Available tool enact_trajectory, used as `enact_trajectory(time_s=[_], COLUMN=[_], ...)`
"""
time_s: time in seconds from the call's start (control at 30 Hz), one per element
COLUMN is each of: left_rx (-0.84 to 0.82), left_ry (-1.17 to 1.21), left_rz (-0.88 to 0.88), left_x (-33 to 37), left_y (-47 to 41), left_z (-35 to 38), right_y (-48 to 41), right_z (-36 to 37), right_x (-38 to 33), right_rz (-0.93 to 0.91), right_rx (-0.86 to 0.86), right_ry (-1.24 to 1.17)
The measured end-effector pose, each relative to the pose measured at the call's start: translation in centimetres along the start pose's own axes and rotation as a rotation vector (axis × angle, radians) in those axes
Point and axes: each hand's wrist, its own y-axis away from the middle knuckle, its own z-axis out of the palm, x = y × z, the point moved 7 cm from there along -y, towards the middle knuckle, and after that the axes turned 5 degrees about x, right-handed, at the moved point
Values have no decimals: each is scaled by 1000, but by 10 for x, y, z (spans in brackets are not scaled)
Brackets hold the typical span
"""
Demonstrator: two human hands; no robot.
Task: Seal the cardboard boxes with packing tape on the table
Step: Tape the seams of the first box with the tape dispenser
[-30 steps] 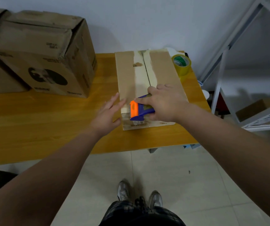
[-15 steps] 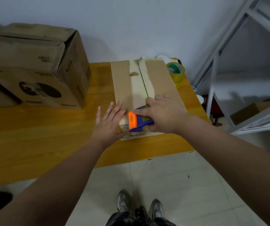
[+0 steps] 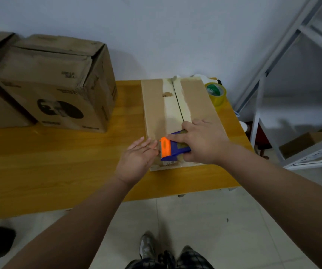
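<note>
Seemingly light and stiff, the flat cardboard box (image 3: 177, 121) at 2 o'clock on the table (image 3: 59, 162) should slide unless braced at its near edge, where the left hand (image 3: 136, 162) lies open-fingered and the right hand (image 3: 202, 142) grips the tape dispenser (image 3: 170, 149).

The open left hand (image 3: 136, 158) has shifted. A second ago its fingers lay spread on the top of the flat brown cardboard box (image 3: 179, 121) beside the seam; now they sit lower, bunched at the near left corner, fingertips right by the orange end of the blue plastic tape dispenser (image 3: 172, 147). The right hand (image 3: 202, 142) clamped over that dispenser has barely slid, if at all, toward the near edge of the box. The wearer's head has swung: the yellow wooden table (image 3: 59, 164) now fills more of the view.
</note>
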Motion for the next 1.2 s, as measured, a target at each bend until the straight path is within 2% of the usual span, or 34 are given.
enact_trajectory(time_s=[0.2, 0.33, 0.4, 0.6, 0.8, 1.2], left_rx=[-147, -342, -440, -454, -462, -499], left_ry=[37, -42, -160, -183, -191, -247], left_rz=[43, -240, -281, -387, -438, -464], left_x=[-6, -19, -18, -21, -25, -22], left_y=[6, 0, -9, -9, -13, -14], left_z=[-6, 2, 11, 22, 23, 19], right_y=[-1, -4, -4, 3, 56, 48], right_z=[-1, 1, 0, -8, -5, 16], right_x=[1, 1, 2, 13, 109, 107], right_rz=[-19, -63, -75, -107, 31, 9], right_rx=[-8, -43, -47, -10, -43, -66], right_ry=[14, 42, 67, 49, 82, 73])
